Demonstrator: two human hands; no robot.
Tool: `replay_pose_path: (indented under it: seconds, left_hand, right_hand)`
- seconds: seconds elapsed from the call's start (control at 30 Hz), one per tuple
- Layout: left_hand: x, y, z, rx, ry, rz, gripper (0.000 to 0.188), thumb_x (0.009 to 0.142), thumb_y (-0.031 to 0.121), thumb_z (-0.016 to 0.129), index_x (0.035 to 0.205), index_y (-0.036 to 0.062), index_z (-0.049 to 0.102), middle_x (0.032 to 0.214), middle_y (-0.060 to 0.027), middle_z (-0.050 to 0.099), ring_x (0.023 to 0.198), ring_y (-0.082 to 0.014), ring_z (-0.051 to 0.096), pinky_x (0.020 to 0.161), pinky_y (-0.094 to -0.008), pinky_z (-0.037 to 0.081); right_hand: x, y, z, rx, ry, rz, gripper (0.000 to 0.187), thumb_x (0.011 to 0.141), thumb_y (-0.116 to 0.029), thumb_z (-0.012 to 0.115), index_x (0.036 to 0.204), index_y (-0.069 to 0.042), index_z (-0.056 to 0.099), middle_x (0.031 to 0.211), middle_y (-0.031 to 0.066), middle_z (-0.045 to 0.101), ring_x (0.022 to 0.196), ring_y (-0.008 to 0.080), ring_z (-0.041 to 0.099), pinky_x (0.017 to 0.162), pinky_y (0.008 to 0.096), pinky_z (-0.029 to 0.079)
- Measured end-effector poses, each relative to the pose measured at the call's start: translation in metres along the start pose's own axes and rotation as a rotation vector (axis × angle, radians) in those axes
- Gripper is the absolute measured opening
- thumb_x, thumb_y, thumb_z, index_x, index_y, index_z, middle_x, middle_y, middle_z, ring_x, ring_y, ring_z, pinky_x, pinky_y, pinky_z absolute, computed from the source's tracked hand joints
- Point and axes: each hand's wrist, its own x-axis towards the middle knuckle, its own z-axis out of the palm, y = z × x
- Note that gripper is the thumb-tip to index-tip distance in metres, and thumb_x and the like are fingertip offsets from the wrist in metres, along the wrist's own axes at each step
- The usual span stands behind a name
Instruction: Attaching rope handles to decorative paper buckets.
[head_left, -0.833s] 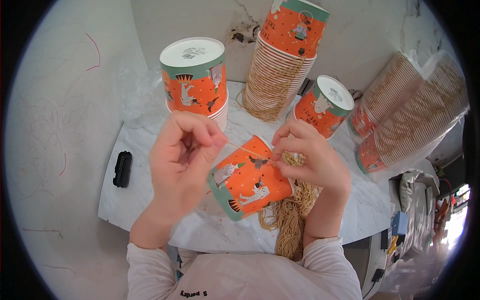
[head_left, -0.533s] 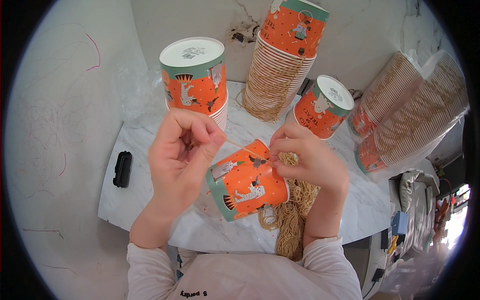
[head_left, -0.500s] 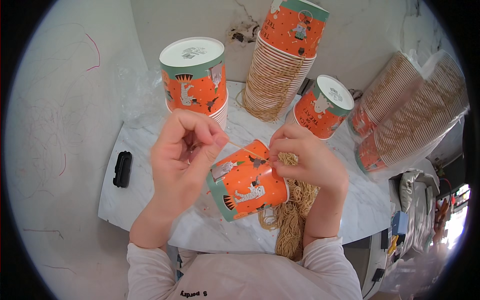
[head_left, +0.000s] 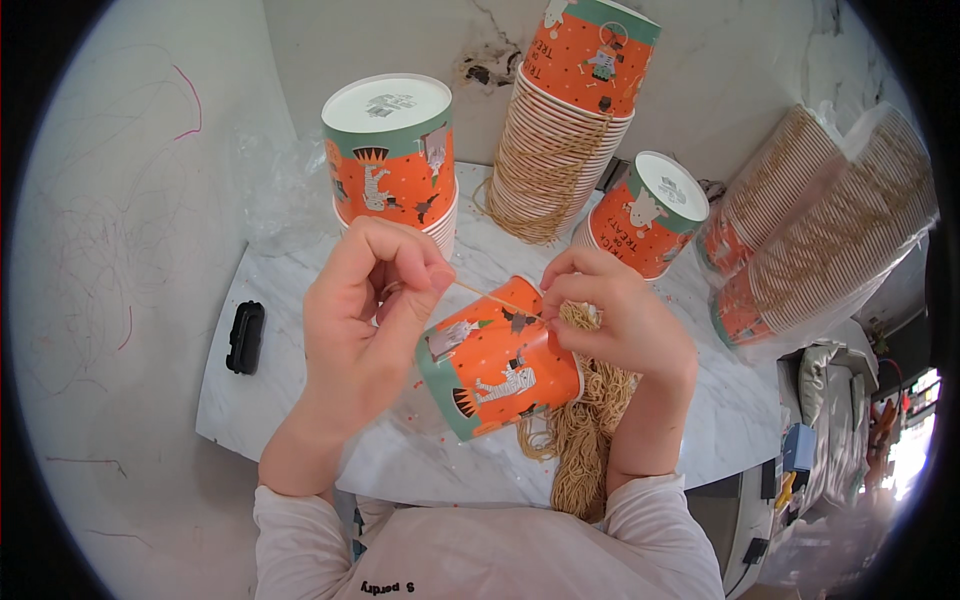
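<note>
An orange paper bucket [head_left: 505, 365] with a green base band lies tilted on its side in front of me, its rim toward the right. My left hand [head_left: 375, 290] pinches one end of a thin tan cord [head_left: 490, 297], which runs taut over the bucket to my right hand [head_left: 610, 310]. The right fingers are closed at the cord near the bucket's rim; exactly what they grip there is partly hidden. Beneath my right hand and forearm lies a bundle of tan cords [head_left: 585, 440], spilling toward the table's near edge.
Upside-down bucket stacks stand behind: one left [head_left: 388, 150], a tall one with cord loops [head_left: 555, 140], a short one [head_left: 650, 215]. Plastic-wrapped stacks [head_left: 830, 230] lean at the right. A black case [head_left: 245, 338] lies on the marble table [head_left: 295, 400] at left.
The bucket has shifted very slightly to the right. Both hands keep their hold on the cord, almost unmoved.
</note>
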Motion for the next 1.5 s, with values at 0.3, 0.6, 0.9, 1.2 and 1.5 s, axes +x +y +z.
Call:
replay_pose_path:
  seconds: [0.3,0.6,0.9,1.2,1.5]
  left_hand:
    - [0.003,0.0,0.001,-0.041,-0.005,-0.106,0.017,0.095,-0.006,0.064,0.098,0.0044,0.051,0.096,-0.0014,0.061,0.082,-0.0044,0.051,0.074,-0.0188,0.043]
    - [0.004,0.001,0.003,0.244,-0.194,0.0,0.014,0.088,-0.001,0.068,0.098,0.006,0.061,0.094,-0.0035,0.064,0.09,-0.0155,0.061,0.08,-0.0295,0.046]
    - [0.002,-0.008,0.011,0.331,-0.228,0.127,0.015,0.087,0.002,0.07,0.1,0.0054,0.063,0.097,-0.0066,0.066,0.094,-0.025,0.063,0.089,-0.0359,0.046]
    - [-0.001,-0.001,0.016,0.111,-0.132,-0.091,0.01,0.093,0.002,0.068,0.102,0.0023,0.063,0.095,-0.0045,0.066,0.083,-0.0126,0.062,0.074,-0.0279,0.048]
    - [0.0,0.005,0.006,0.096,-0.158,-0.131,0.013,0.093,0.001,0.069,0.105,0.0017,0.063,0.092,0.0003,0.062,0.068,-0.0059,0.044,0.067,-0.021,0.042]
  right_hand:
    - [-0.003,0.004,-0.003,0.011,-0.017,0.051,0.011,0.079,-0.002,0.07,0.09,-0.001,0.068,0.106,0.0086,0.062,0.099,0.0239,0.064,0.086,0.0339,0.053]
    - [0.004,-0.007,-0.009,0.09,0.124,-0.074,0.015,0.093,0.0,0.063,0.107,0.0,0.068,0.104,0.0106,0.067,0.1,0.0273,0.065,0.089,0.0341,0.051]
    - [0.004,-0.005,0.004,0.19,0.103,-0.15,0.02,0.1,-0.014,0.061,0.114,-0.001,0.065,0.099,0.0136,0.069,0.09,0.0295,0.067,0.079,0.039,0.053]
    - [0.003,-0.004,-0.005,0.058,-0.072,0.303,0.039,0.093,-0.016,0.074,0.126,-0.004,0.058,0.087,0.0073,0.071,0.075,0.0158,0.068,0.067,0.032,0.053]
    - [0.001,-0.003,-0.004,0.136,0.047,-0.069,0.04,0.078,0.005,0.073,0.116,-0.006,0.069,0.092,0.0051,0.072,0.092,0.0221,0.067,0.086,0.0355,0.051]
